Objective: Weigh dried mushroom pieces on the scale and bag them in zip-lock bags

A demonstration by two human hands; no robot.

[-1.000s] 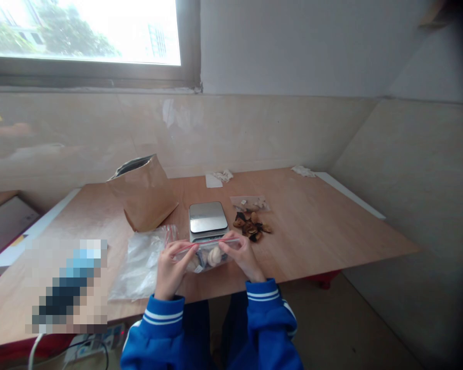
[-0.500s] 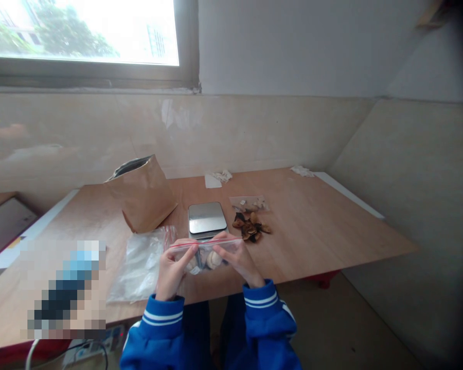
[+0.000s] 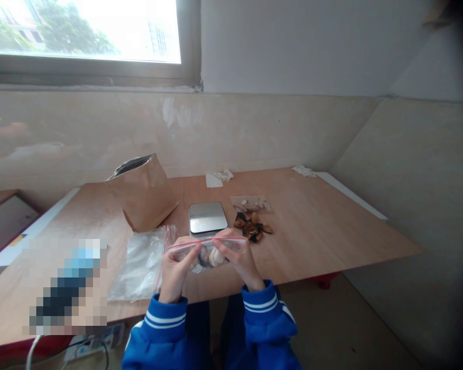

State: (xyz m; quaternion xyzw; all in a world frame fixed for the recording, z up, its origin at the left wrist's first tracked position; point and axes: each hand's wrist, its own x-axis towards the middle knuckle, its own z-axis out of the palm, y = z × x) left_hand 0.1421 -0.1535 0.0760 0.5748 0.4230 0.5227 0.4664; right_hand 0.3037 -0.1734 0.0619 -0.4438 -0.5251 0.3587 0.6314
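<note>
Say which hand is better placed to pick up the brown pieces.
Likely the right hand: it is nearer the brown pieces; the left hand is farther across. Both pinch the held bag, so the right would need to release first.

1. It looked like a small workroom, though the right edge was dark.
2. A scale [image 3: 208, 217], paper bag [image 3: 148, 198] and clear bags [image 3: 137, 264] shared the table [image 3: 324, 226].
3. A glossy wall [image 3: 273, 133] ran below a window [image 3: 81, 33].
</note>
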